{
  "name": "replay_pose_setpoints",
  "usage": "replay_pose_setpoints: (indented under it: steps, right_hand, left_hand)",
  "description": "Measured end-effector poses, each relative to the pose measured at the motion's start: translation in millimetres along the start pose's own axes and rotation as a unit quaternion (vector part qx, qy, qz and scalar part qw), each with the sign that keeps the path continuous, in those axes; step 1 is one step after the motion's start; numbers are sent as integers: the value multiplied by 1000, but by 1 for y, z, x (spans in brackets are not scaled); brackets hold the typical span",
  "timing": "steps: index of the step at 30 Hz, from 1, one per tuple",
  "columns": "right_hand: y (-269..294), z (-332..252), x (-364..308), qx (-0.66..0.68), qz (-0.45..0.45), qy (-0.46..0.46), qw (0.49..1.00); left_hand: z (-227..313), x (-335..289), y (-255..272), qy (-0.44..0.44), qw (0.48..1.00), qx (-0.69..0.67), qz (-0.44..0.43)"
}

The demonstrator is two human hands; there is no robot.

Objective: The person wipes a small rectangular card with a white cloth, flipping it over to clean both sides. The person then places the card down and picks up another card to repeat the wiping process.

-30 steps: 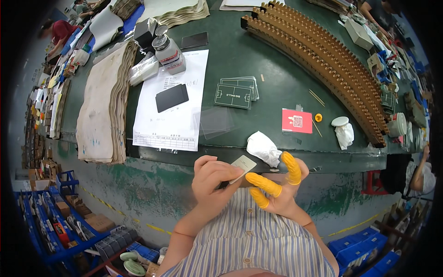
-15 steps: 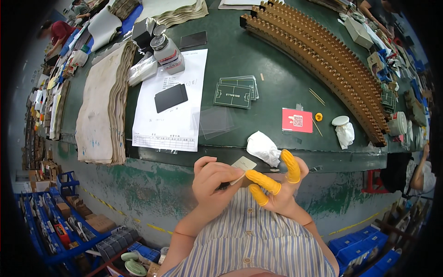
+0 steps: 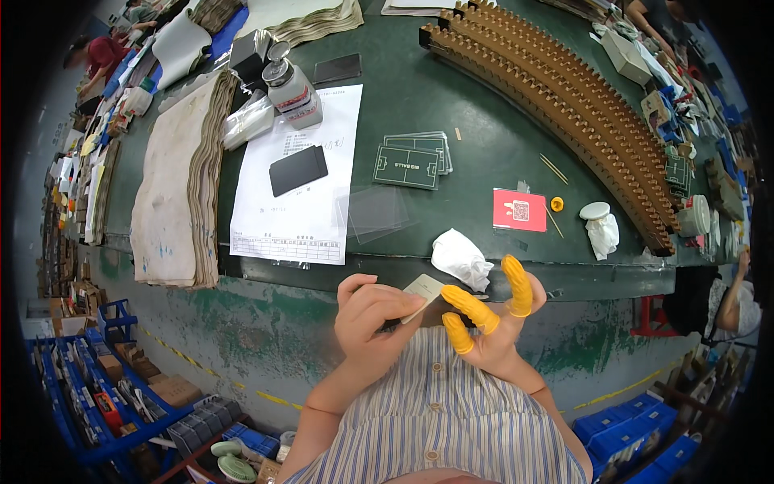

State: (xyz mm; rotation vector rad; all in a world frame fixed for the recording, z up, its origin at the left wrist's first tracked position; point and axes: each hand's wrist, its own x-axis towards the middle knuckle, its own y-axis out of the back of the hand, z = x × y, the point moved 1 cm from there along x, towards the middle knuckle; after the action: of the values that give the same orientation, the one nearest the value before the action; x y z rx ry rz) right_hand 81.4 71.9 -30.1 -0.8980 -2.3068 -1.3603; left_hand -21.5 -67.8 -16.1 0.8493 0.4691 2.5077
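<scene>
Between the thumb and fingers of my left hand (image 3: 369, 321) is a thin pale beige card (image 3: 422, 289), tilted in front of my striped shirt. My right hand (image 3: 498, 332) wears yellow finger cots on several fingers, which are spread and hold nothing. One covered fingertip is right by the card's edge; whether it touches I cannot tell. A crumpled white cloth (image 3: 461, 256) lies at the table edge just beyond my hands. Farther off are a stack of dark green cards with white line markings (image 3: 407, 165) and a red card (image 3: 518, 210) with a square code.
On the green table (image 3: 476, 105) stand long brown slotted racks (image 3: 556, 105) and a pump bottle (image 3: 294, 93). Black cards (image 3: 299, 171) lie on a printed sheet (image 3: 282, 222), beside clear sheets (image 3: 375, 214) and a thick paper stack (image 3: 173, 185). A cloth-wrapped dabber (image 3: 601, 230) sits right.
My right hand has moved slightly right, and its covered fingers have drawn back from the card, showing more of its face. My left hand stays in place with the card.
</scene>
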Motion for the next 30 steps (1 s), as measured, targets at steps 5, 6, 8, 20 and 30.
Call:
replay_pose_setpoints:
  steps: [5,6,8,20,30]
  right_hand:
    - [0,1,-3,-20,-27,55,998]
    - [0,0,-3,-19,-29,61,998]
    - [-1,-3,-2,-7,-25,68,997]
    - [1,-10,-1,-11,-30,54,998]
    - [1,-7,1,-14,-33,74,997]
  left_hand:
    - [0,-1,0,-1,1000,6,0]
    - [0,-1,0,-1,1000,9,-1]
    - [1,-1,1,-3,1000,13,-4]
    - [1,-1,2,-10,1000,22,-14]
    - [0,-2,0,-11,1000,19,-13]
